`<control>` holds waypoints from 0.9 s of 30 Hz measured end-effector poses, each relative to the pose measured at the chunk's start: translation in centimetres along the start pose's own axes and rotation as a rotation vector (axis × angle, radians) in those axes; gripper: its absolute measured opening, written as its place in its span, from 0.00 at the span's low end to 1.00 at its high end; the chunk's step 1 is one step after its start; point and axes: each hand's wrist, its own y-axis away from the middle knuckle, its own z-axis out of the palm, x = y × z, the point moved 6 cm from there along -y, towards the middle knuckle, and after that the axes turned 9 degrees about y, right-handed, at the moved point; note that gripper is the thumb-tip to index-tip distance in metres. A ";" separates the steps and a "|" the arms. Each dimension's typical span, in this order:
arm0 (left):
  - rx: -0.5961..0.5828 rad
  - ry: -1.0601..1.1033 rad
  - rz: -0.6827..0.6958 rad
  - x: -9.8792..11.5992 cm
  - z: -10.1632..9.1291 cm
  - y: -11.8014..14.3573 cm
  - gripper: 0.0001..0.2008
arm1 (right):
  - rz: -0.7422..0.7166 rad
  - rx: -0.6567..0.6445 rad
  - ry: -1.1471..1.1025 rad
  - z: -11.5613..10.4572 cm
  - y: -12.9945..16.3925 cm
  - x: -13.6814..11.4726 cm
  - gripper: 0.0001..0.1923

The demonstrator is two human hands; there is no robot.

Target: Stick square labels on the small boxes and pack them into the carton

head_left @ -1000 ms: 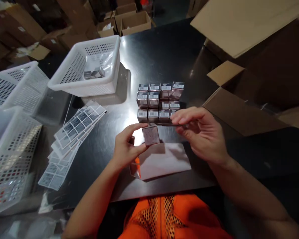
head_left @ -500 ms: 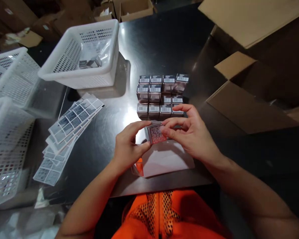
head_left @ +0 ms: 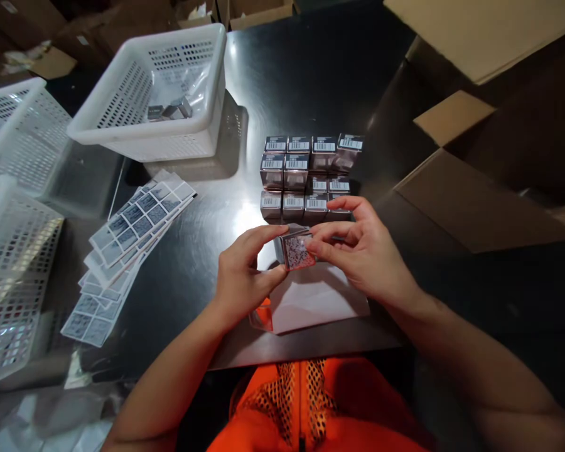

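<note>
My left hand (head_left: 245, 271) and my right hand (head_left: 362, 251) hold one small silver box (head_left: 295, 250) between them, just above the dark table (head_left: 301, 75). A printed label covers the face of the box turned toward me, and my right fingertips press on its right edge. Under my hands lies a white sheet (head_left: 317, 300) with an orange corner. Just beyond my fingers stands a block of several identical small boxes (head_left: 308, 177), each with a barcode label on top.
A fanned pile of label sheets (head_left: 132, 242) lies at the left. A white basket (head_left: 157, 94) with a few silver boxes stands behind it, and more white baskets (head_left: 9, 207) stand at the far left. Open cardboard boxes (head_left: 471, 182) fill the right side.
My right hand came in from the right and closed onto the box, and a label now covers the facing side. The view tilted slightly downward.
</note>
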 end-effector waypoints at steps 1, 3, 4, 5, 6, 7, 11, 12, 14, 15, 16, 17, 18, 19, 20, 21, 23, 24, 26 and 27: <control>0.001 0.001 0.003 0.0 0.0 0.0 0.23 | -0.001 0.000 0.000 0.0 0.0 0.0 0.35; -0.001 0.001 0.004 0.1 0.0 0.0 0.24 | -0.006 0.000 0.001 0.0 0.0 0.0 0.35; 0.000 -0.001 0.001 0.1 0.0 0.0 0.24 | -0.007 0.000 0.000 0.0 0.0 0.0 0.34; 0.001 -0.001 -0.001 0.0 0.0 0.0 0.24 | -0.005 -0.001 0.001 0.1 0.0 0.0 0.34; 0.003 -0.001 -0.005 0.0 0.0 0.0 0.23 | -0.003 -0.002 0.003 0.1 0.0 0.0 0.34; 0.004 0.002 -0.009 0.0 0.0 0.1 0.23 | -0.002 -0.002 0.003 0.1 0.0 0.0 0.34; 0.001 0.011 -0.024 -0.2 0.0 0.1 0.23 | -0.004 -0.003 0.008 0.1 0.0 0.0 0.34; 0.001 0.008 -0.030 -0.2 0.0 0.1 0.23 | -0.004 -0.004 0.009 0.1 0.0 0.0 0.34; 0.000 0.005 -0.038 -0.3 0.0 0.2 0.23 | -0.004 -0.007 0.009 0.1 0.0 0.0 0.33; 0.000 0.006 -0.035 -0.3 0.0 0.2 0.23 | -0.006 -0.006 0.004 0.1 0.0 0.1 0.33; 0.001 0.010 -0.028 -0.2 0.0 0.2 0.23 | -0.010 -0.005 0.000 0.1 0.0 0.1 0.33; 0.001 0.013 -0.021 -0.2 0.0 0.1 0.24 | -0.013 -0.003 -0.003 0.1 0.0 0.0 0.32; 0.002 0.015 -0.016 -0.2 0.0 0.1 0.24 | -0.014 0.000 -0.004 0.0 0.0 0.0 0.32; 0.003 0.014 -0.013 -0.1 0.0 0.1 0.24 | -0.015 0.004 -0.007 0.0 0.0 0.0 0.32; 0.003 0.011 -0.012 -0.1 0.0 0.1 0.23 | -0.014 0.007 -0.012 0.0 0.0 0.0 0.31; 0.007 0.007 -0.011 -0.1 0.0 0.1 0.23 | -0.013 0.005 -0.018 0.0 0.0 0.0 0.31; 0.016 -0.003 -0.013 -0.1 -0.1 0.2 0.22 | -0.008 0.006 -0.021 0.1 0.1 -0.1 0.31; 0.019 -0.006 -0.014 -0.1 -0.1 0.3 0.22 | -0.006 0.013 -0.016 0.2 0.1 -0.1 0.31; 0.019 -0.012 -0.019 -0.3 -0.1 0.3 0.22 | -0.005 0.051 0.000 0.3 0.2 -0.1 0.32; 0.017 -0.014 -0.020 -0.3 -0.1 0.4 0.23 | -0.008 0.083 0.002 0.4 0.2 -0.1 0.32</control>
